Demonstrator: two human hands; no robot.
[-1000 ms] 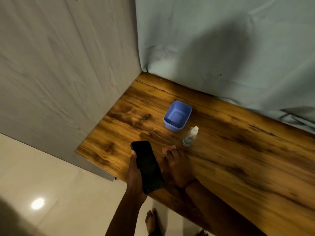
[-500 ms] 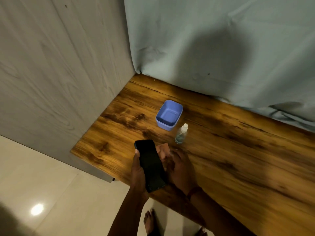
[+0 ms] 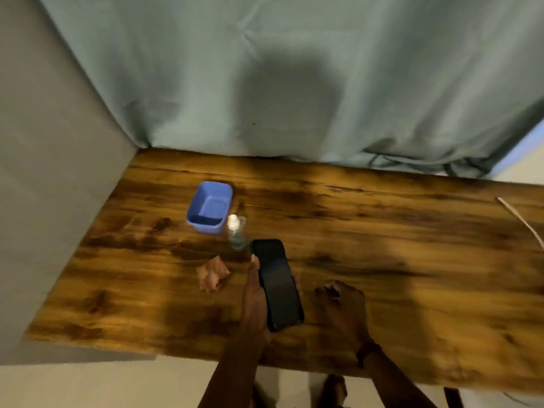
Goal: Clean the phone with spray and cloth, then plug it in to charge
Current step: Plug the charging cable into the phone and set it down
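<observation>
My left hand [image 3: 255,298] grips a black phone [image 3: 277,282], dark screen up, just above the wooden table [image 3: 382,245]. A crumpled pinkish cloth [image 3: 212,275] lies on the table to the left of the phone, apart from both hands. A small clear spray bottle [image 3: 236,235] with a white nozzle stands just beyond the phone's far end. My right hand [image 3: 343,304] hovers to the right of the phone with fingers loosely curled and nothing in it. A white cable [image 3: 521,220] lies at the table's far right edge.
A blue plastic tub [image 3: 210,206] sits behind the spray bottle. A teal curtain [image 3: 265,83] hangs along the table's back edge and a grey panel [image 3: 44,172] closes off the left side. Light floor tiles and bare feet show below the near edge.
My right hand let go of the cloth, which now lies on the table, and moved to the right of the phone. The view swung right, showing the cable.
</observation>
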